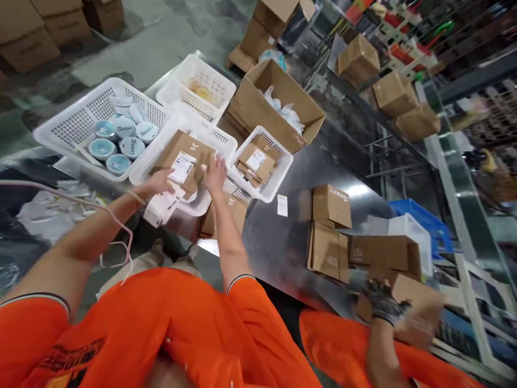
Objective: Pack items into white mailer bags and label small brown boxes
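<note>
A flat brown cardboard box (172,151) with a white printed label on top lies over a white perforated basket (230,144). My left hand (157,182) grips its near left side, close to the label, with the fingers closed. At the right edge of the box is my right hand (215,171), its thumb on top and its fingers along the side. Just below my left hand stands a small white box-shaped device (159,209), with white paper beside it. Under my right forearm sits another brown box (237,213).
A basket (48,129) of round blue-lidded tins stands left. Another basket (283,172) holds labelled flat boxes. Behind it is an open carton (250,102) with plastic bags. A paper slip (282,205) lies on the dark table (274,248). A co-worker's gloved hand (382,302) handles boxes at right.
</note>
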`<action>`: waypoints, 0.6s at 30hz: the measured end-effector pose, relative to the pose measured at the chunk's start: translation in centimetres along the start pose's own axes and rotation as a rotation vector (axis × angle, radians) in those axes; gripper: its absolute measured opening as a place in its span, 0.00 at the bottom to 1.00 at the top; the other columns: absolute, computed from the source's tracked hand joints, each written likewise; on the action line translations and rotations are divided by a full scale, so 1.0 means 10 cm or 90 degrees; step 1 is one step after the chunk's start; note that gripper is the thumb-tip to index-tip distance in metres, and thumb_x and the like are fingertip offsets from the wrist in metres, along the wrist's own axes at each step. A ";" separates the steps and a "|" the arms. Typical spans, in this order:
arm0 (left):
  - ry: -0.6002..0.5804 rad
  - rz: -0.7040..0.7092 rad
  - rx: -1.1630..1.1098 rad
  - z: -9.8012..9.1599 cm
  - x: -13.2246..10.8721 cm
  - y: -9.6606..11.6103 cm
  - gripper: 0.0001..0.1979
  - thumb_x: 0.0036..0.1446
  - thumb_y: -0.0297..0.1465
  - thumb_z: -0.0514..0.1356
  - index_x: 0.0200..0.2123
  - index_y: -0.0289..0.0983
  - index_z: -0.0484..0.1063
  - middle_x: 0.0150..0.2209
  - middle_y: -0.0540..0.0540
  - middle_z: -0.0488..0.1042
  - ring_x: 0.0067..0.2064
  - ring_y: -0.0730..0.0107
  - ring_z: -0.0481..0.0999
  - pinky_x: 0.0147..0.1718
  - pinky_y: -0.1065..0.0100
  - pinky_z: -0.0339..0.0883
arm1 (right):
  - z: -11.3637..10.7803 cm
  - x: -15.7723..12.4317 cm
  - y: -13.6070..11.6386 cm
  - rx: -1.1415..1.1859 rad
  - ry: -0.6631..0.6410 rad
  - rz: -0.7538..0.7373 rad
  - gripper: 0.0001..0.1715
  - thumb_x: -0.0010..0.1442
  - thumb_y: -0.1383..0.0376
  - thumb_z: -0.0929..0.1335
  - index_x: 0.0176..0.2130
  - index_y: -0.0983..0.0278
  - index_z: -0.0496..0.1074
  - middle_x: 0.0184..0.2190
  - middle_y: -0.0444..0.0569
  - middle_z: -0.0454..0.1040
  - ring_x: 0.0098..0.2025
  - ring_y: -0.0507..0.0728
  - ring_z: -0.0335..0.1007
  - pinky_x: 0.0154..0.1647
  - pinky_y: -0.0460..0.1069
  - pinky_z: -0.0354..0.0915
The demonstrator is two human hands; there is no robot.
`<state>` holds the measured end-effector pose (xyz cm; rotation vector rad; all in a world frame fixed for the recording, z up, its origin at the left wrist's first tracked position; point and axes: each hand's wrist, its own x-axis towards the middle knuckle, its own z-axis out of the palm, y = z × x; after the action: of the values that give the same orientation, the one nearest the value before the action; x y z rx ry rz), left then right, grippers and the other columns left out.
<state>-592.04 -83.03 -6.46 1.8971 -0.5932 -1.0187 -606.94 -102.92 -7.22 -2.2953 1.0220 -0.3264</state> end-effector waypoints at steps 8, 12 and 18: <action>0.027 0.014 -0.294 0.58 -1.15 -0.02 0.41 0.43 0.37 0.82 0.62 0.35 0.87 0.44 0.42 0.89 0.42 0.57 0.86 0.45 0.59 0.82 | -0.02 -1.63 0.15 0.552 -0.043 0.068 0.22 0.61 0.53 0.80 0.51 0.57 0.80 0.33 0.42 0.80 0.37 0.58 0.78 0.44 0.52 0.77; 0.064 -0.007 -0.302 0.96 -1.42 0.02 0.39 0.38 0.40 0.85 0.55 0.31 0.90 0.41 0.41 0.89 0.39 0.57 0.85 0.43 0.60 0.81 | -0.08 -2.01 0.19 0.640 -0.038 0.098 0.22 0.55 0.54 0.83 0.47 0.57 0.82 0.30 0.40 0.80 0.34 0.56 0.78 0.41 0.51 0.77; 0.065 -0.014 -0.264 1.44 -1.65 0.08 0.42 0.36 0.46 0.86 0.55 0.31 0.91 0.47 0.37 0.90 0.48 0.47 0.88 0.52 0.54 0.84 | -0.35 -2.17 0.42 0.654 -0.073 0.163 0.14 0.51 0.58 0.82 0.39 0.58 0.85 0.31 0.43 0.84 0.33 0.55 0.78 0.36 0.50 0.75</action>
<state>-613.18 -78.30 -2.91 1.5783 -0.2754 -0.9663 -625.59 -90.55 -6.59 -1.2337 0.7975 -0.4654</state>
